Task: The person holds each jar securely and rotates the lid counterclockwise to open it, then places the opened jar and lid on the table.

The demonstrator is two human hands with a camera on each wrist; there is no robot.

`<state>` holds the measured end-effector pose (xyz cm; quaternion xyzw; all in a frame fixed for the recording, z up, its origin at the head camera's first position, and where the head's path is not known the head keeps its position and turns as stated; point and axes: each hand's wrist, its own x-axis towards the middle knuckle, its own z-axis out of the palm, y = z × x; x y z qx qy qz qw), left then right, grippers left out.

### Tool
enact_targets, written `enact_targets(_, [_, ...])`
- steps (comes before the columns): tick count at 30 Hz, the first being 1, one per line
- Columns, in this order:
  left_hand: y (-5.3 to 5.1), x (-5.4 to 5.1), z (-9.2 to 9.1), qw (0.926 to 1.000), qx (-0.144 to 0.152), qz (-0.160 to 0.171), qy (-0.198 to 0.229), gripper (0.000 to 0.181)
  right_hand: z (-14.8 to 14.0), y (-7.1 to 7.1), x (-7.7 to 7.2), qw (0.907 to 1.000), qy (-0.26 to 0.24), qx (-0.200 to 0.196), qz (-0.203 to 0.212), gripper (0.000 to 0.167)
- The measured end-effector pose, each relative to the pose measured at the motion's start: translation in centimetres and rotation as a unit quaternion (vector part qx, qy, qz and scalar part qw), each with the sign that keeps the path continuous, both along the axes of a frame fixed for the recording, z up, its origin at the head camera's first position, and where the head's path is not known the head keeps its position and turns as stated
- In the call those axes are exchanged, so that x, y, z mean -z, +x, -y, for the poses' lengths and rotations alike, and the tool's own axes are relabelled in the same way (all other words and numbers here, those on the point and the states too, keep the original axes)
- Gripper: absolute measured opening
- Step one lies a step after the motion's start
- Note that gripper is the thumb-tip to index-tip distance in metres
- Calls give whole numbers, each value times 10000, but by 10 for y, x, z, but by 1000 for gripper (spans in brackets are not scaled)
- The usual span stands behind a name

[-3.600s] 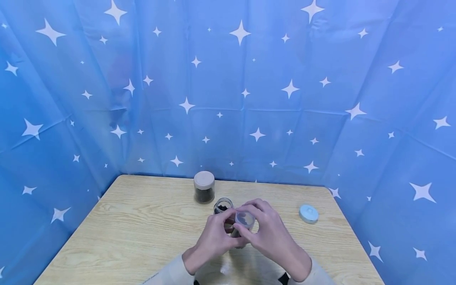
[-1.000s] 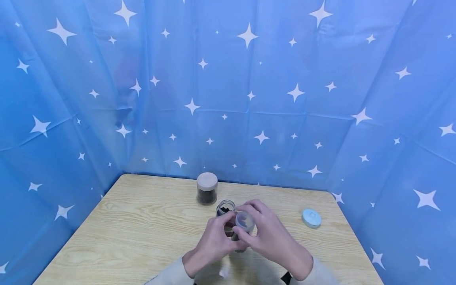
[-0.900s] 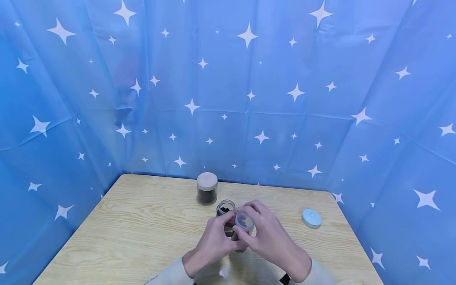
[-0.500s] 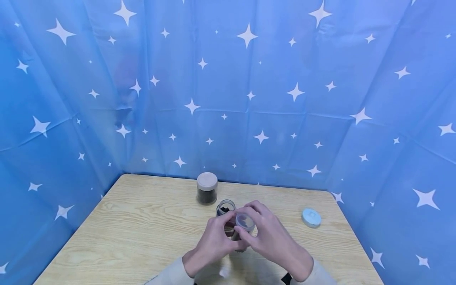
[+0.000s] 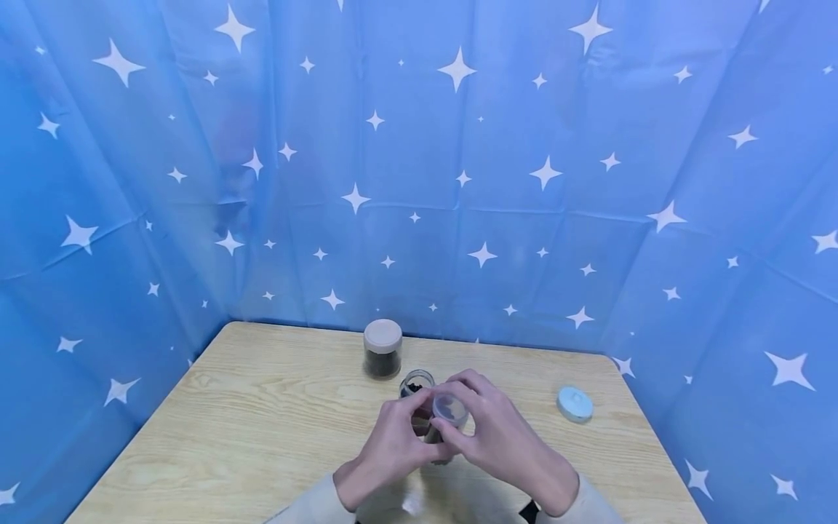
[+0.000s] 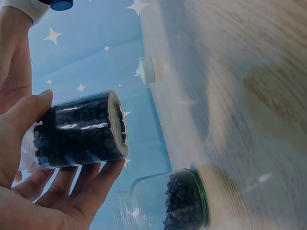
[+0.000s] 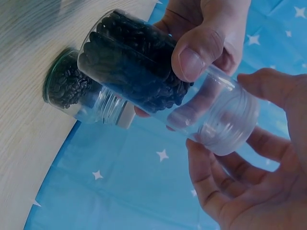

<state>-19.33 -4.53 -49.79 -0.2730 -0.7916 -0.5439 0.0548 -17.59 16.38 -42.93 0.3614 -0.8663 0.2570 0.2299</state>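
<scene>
A clear jar [image 5: 450, 409] of dark beans is held above the table between both hands. My left hand [image 6: 62, 187] grips its bean-filled body [image 6: 81, 132], thumb on one side and fingers on the other. In the right wrist view, my right hand [image 7: 259, 177] holds the clear, threaded top end [image 7: 225, 120] with thumb and fingertips. A translucent lid appears to cover that end. Just beyond the hands, an uncapped glass jar [image 5: 417, 380] with dark beans stands on the table, partly hidden by my left hand.
A taller jar [image 5: 382, 349] with a pale lid and dark contents stands further back. A light blue round lid [image 5: 575, 404] lies on the right of the wooden table [image 5: 262, 407]. Behind hangs a blue curtain [image 5: 419, 145] with white stars.
Since the earliest frame, the head view has shifted slightly. Both hands keep hold of the same jar in nearly the same place, with only tiny movements of the right fingers.
</scene>
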Motion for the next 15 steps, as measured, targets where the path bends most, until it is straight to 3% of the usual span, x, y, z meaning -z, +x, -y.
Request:
enact_targets(9, [0,4,-1,9999,-69,-97,-124,53,-4,-1,-1,9997,82,-172,163,42])
enact_targets(15, [1,6,-2,9996,-130,-178,-187,58,-11,-5,-4,9974,182,-617,330,43])
